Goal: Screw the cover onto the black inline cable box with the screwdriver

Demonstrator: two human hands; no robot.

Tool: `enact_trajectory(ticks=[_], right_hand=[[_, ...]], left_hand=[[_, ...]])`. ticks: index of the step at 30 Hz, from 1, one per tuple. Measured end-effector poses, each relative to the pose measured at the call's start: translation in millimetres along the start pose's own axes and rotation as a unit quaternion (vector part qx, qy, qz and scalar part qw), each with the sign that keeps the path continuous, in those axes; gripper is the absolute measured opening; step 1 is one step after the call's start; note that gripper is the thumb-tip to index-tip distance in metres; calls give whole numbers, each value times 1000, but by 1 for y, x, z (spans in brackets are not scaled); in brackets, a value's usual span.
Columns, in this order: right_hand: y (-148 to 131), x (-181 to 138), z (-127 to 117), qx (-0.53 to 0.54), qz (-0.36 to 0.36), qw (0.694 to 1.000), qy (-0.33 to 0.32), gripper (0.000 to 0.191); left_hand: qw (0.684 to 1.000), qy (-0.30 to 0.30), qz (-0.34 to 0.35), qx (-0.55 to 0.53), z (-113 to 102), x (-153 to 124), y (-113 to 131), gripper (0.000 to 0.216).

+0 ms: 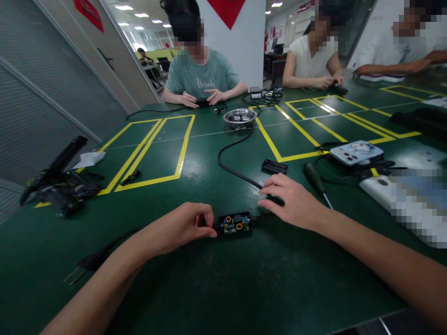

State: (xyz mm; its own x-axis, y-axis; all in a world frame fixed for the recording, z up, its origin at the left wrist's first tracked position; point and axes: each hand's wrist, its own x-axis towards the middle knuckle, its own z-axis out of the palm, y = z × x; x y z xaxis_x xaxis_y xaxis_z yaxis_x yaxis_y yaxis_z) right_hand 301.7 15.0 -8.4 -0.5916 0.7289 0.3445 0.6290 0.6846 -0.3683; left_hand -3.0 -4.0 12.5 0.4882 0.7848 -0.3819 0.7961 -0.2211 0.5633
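On the green table in front of me lies an opened power adapter (236,224), its circuit board with copper coils bare in a black case half. My left hand (186,224) pinches the cord at the case's left end, though the fingertips partly hide it. From behind that hand the black cord runs left to a plug (91,260) with metal prongs. My right hand (295,202) is spread just right of the case, over a black cable end (275,200) that its fingers partly cover. Beyond it lies the loose black case cover (274,166).
A screwdriver (316,180) lies right of my right hand, near a phone (356,153). Farther back stands a metal bowl (240,118) with small parts. Black parts (63,186) are heaped at left. Several people sit across the table.
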Motion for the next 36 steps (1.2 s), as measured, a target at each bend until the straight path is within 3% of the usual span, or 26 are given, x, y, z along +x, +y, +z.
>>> enact_trajectory(ticks=[3,7,10,17,24,28,33,36], right_hand=[[26,5,-4,-84,60,992,67,38],[53,6,1,-161,93,982,21,56],[57,5,5,-187,96,978,-21,52],[52,4,5,-214,147,965,26,37],[52,4,6,-202,165,964,50,36],[48,6,2,-169,178,964,106,36],[42,9,-7,-62,210,953,208,35],[35,9,-11,30,223,947,228,32]], left_hand=[[1000,3,14,-3,0,2,-3,36],[997,66,42,25,4,10,-5,41],[988,116,41,91,10,16,-4,41],[981,131,33,138,16,18,-2,41],[980,138,35,138,17,19,-3,41],[980,139,31,137,17,19,-2,41],[980,137,35,137,16,19,0,40],[980,138,33,139,17,18,-1,41]])
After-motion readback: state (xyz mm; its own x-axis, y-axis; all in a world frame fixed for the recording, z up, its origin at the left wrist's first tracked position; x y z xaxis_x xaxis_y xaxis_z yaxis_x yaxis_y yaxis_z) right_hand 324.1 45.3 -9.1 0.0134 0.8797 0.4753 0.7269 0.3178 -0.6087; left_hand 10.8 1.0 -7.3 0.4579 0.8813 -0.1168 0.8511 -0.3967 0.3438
